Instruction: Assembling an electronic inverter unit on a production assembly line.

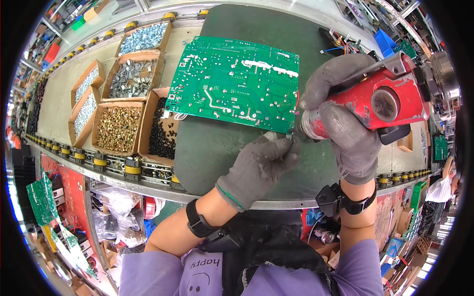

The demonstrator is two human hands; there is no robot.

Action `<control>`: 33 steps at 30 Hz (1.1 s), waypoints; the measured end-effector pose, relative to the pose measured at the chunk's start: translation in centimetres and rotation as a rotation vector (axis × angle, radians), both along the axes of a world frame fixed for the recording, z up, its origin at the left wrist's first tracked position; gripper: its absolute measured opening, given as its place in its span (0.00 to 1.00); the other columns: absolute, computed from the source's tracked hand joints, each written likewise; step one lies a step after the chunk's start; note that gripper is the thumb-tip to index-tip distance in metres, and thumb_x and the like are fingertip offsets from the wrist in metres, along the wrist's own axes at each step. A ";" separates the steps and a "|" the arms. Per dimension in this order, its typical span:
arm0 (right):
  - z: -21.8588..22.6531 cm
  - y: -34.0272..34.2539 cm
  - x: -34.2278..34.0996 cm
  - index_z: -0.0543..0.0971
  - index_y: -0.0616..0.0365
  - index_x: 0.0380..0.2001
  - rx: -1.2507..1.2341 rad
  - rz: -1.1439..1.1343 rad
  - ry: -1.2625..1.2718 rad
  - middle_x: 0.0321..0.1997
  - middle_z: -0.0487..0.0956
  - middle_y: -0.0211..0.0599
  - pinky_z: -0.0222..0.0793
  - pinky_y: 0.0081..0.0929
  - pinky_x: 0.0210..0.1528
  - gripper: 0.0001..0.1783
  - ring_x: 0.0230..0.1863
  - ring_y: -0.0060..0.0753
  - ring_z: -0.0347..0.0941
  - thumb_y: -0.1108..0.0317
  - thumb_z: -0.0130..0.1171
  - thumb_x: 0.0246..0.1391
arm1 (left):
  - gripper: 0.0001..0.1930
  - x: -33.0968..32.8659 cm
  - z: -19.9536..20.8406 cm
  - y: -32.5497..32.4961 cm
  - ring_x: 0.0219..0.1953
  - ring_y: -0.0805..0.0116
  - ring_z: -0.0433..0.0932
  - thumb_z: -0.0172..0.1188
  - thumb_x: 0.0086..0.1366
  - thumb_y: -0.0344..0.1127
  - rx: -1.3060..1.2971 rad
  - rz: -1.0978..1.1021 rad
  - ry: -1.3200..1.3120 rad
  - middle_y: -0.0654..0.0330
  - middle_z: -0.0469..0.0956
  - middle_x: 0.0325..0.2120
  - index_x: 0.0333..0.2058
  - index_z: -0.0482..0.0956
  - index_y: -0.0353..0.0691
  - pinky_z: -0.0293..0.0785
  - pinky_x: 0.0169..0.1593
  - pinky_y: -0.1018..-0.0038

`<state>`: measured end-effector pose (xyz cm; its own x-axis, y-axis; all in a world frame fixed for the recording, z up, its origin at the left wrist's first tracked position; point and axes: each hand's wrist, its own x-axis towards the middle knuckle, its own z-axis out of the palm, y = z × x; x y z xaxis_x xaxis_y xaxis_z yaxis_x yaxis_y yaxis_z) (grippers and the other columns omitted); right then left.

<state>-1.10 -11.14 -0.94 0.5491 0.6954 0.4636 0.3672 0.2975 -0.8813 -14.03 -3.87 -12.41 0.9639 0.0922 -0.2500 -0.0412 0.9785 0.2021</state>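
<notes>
A green circuit board (232,84) lies on the dark green mat, its solder side up. My left hand (259,170), in a grey glove, is at the board's near right corner. Its thumb and fingertips are closed on a small metal piece (289,136) at that corner, mostly hidden by the glove. In my right hand (348,133), also gloved, is a worn red power screwdriver (368,101), with the fingers wrapped round its body. The driver's nose points left toward the same corner; whether it touches anything I cannot tell.
Left of the mat (237,24) stand open cardboard trays: brass-coloured screws (118,127), black screws (162,135), metal clips (131,79) and bluish metal parts (143,38). Behind the driver lie wired components (340,44). A roller rail (101,163) runs along the near edge.
</notes>
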 end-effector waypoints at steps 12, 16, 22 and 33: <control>0.1 0.1 0.3 0.75 0.61 0.49 0.006 0.084 0.091 0.35 0.80 0.41 0.77 0.29 0.36 0.24 0.34 0.30 0.78 0.66 0.68 0.49 | 0.08 0.0 -0.1 0.5 0.46 0.73 0.76 0.52 0.76 0.27 0.029 -0.053 0.053 0.60 0.74 0.45 0.50 0.71 0.34 0.79 0.53 0.76; 0.6 0.0 0.5 0.75 0.62 0.49 -0.060 0.073 -0.049 0.35 0.80 0.41 0.76 0.28 0.36 0.24 0.33 0.29 0.77 0.67 0.68 0.49 | 0.10 -0.9 1.2 1.4 0.47 0.72 0.77 0.55 0.75 0.30 0.315 -0.158 0.049 0.59 0.75 0.47 0.52 0.73 0.35 0.79 0.54 0.73; 0.4 -0.6 0.6 0.75 0.61 0.49 -0.015 0.042 -0.039 0.35 0.80 0.41 0.77 0.30 0.35 0.24 0.34 0.32 0.77 0.68 0.67 0.47 | 0.23 -2.4 6.4 5.7 0.57 0.56 0.76 0.67 0.63 0.39 2.024 -0.129 0.057 0.54 0.75 0.56 0.57 0.78 0.45 0.73 0.62 0.60; 0.2 -4.7 -1.6 0.76 0.60 0.46 0.133 -0.199 0.271 0.34 0.79 0.41 0.76 0.24 0.29 0.20 0.30 0.27 0.77 0.74 0.67 0.49 | 0.39 1.1 3.5 8.4 0.67 0.48 0.67 0.72 0.56 0.44 2.788 0.175 0.014 0.54 0.70 0.64 0.67 0.69 0.63 0.59 0.70 0.45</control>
